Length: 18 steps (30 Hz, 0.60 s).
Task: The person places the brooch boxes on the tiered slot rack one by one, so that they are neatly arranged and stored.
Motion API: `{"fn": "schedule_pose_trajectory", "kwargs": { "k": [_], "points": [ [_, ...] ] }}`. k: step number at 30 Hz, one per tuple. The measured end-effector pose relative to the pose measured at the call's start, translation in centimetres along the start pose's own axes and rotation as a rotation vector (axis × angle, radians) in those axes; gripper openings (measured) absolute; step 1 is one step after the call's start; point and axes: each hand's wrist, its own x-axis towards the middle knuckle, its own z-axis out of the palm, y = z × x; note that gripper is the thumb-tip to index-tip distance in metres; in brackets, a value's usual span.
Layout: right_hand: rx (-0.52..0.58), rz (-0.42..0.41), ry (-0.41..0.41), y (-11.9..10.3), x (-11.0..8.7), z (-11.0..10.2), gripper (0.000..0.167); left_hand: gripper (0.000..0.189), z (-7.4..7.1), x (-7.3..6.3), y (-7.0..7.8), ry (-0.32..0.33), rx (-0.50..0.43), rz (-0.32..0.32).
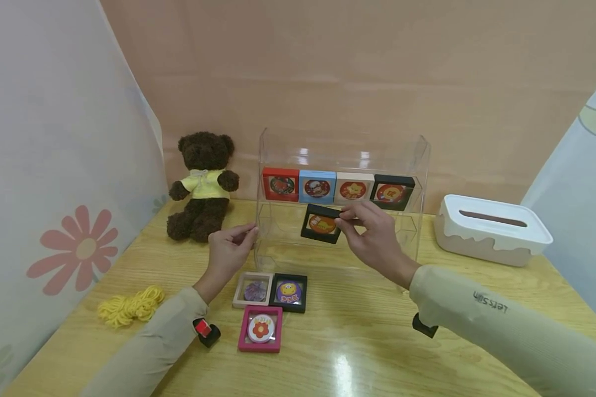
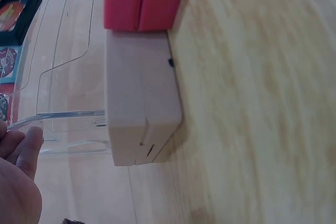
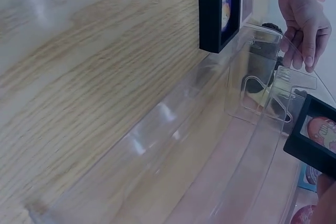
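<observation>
A clear plastic display rack [image 1: 424, 148] stands on the table. My left hand [image 1: 230, 251] pinches its left side edge between thumb and fingers. My right hand [image 1: 377, 236] pinches the right edge of a small black square display frame [image 1: 320, 223] with an orange-red round badge inside. That frame is held up, slightly tilted, in front of the rack below its upper shelf. Along that shelf, left to right, stand a red frame [image 1: 280, 185], a blue frame [image 1: 317, 187], a cream frame [image 1: 354, 189] and another black frame [image 1: 392, 193], each with a round badge.
Before the rack lie a pale pink frame [image 1: 238, 296], a black frame [image 1: 304, 295] with a purple badge, and a magenta frame [image 1: 260, 347]. A brown teddy bear [image 1: 206, 154] sits left, beyond yellow cord [image 1: 131, 306]. A white-lidded tissue box [image 1: 491, 237] stands right.
</observation>
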Motion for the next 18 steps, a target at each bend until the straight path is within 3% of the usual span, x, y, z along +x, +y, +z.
{"fn": "schedule_pose_trajectory", "kwargs": {
  "k": [8,18],
  "points": [
    [-0.015,0.041,0.048,-0.1,0.9,1.5,0.009,0.013,-0.1,0.1,-0.2,-0.006,-0.011,-0.002],
    [-0.011,0.042,0.038,0.0,1.2,3.9,0.005,0.015,-0.1,0.0,0.0,-0.016,-0.021,-0.044]
  ]
}}
